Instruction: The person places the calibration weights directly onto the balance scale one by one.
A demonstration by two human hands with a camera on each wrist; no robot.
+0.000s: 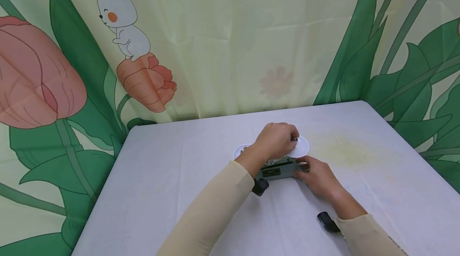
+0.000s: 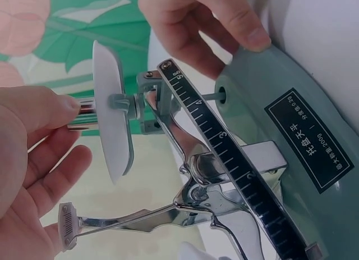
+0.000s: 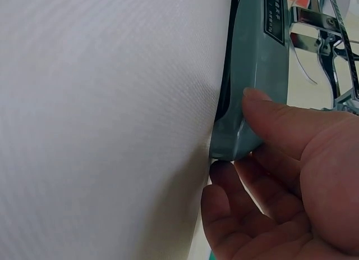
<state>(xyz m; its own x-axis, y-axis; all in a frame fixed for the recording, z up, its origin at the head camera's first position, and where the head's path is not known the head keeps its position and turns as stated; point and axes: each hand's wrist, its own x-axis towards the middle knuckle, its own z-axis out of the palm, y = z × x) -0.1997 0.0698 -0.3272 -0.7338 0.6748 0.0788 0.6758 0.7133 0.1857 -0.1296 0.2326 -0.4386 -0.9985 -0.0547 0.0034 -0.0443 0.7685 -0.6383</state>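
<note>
A grey-green tray balance [image 1: 285,171] stands on the table, its graduated black beam [image 2: 219,137] and chrome arms showing in the left wrist view. Reaching over it, my left hand [image 1: 276,141] pinches a shiny metal cylindrical weight [image 2: 85,113] between thumb and fingers. The weight touches or nearly touches the white right pan [image 1: 301,148]. My right hand [image 1: 318,177] grips the right end of the balance's base [image 3: 247,125], thumb on the front face. Several small objects lie in the left pan [image 1: 237,150], partly hidden by my left wrist.
A white cloth covers the table [image 1: 172,192]. Behind it hangs a curtain [image 1: 223,48] printed with flowers, leaves and a rabbit. Black devices, one at the left wrist [image 1: 260,187] and one at the right [image 1: 328,222], sit beside the sleeves.
</note>
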